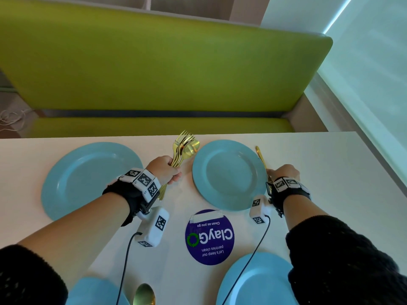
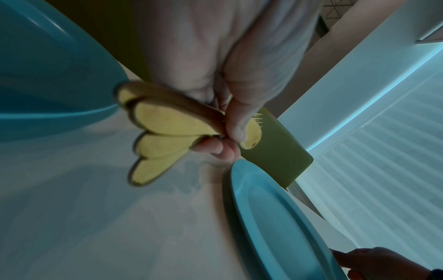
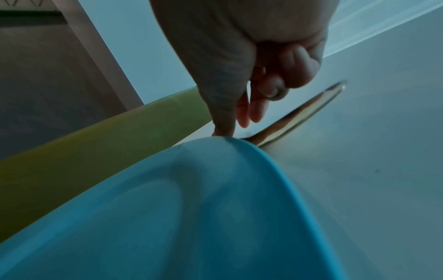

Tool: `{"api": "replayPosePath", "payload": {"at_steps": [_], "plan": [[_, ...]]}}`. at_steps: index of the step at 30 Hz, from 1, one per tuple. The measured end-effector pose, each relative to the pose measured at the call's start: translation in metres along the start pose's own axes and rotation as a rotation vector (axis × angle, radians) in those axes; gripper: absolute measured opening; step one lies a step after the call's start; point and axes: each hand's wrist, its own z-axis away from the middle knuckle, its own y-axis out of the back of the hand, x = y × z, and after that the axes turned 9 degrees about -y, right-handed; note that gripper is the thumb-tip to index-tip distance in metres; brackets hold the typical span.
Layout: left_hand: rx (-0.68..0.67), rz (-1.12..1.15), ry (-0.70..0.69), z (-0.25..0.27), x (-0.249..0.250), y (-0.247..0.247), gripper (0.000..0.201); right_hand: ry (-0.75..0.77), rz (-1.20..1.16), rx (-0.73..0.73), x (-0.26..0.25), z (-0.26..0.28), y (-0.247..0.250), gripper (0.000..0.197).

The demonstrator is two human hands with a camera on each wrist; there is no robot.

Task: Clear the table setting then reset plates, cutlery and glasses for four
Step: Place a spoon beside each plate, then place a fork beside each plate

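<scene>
My left hand (image 1: 164,170) grips a bundle of gold forks and spoons (image 1: 185,146), heads pointing away, between the two far blue plates. The left wrist view shows the bundle's handle ends (image 2: 163,123) fanned out below my curled fingers (image 2: 237,121). My right hand (image 1: 283,172) is at the right rim of the far right plate (image 1: 229,175). It pinches the handle of a gold knife (image 1: 261,156) that lies on the table. In the right wrist view my thumb and fingertips (image 3: 242,117) come down by the knife (image 3: 299,113), just past the plate's rim (image 3: 239,144).
The far left plate (image 1: 92,179), a near right plate (image 1: 257,280) and a near left plate (image 1: 94,291) sit on the white table (image 1: 330,164). A gold spoon (image 1: 144,294) lies near the front edge. A purple round sticker (image 1: 209,237) is mid-table. A green bench (image 1: 154,62) stands behind.
</scene>
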Motion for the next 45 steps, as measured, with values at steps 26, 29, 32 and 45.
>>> {"api": "replayPosePath", "payload": {"at_steps": [26, 29, 32, 45], "plan": [[-0.042, 0.056, -0.045, 0.055, 0.021, -0.002, 0.018, 0.411, 0.099, -0.016, 0.001, 0.089, 0.034, 0.027], [-0.086, 0.064, -0.041, 0.074, 0.022, 0.002, 0.018, 0.522, 0.053, -0.075, 0.006, 0.137, 0.025, 0.023], [-0.169, 0.034, -0.023, 0.1, 0.023, 0.011, 0.017, 0.657, 0.058, -0.119, 0.012, 0.192, 0.009, 0.021], [-0.422, -0.056, -0.075, 0.192, -0.024, 0.091, 0.017, 0.936, 0.132, -0.103, 0.024, 0.355, -0.045, 0.019]]}}
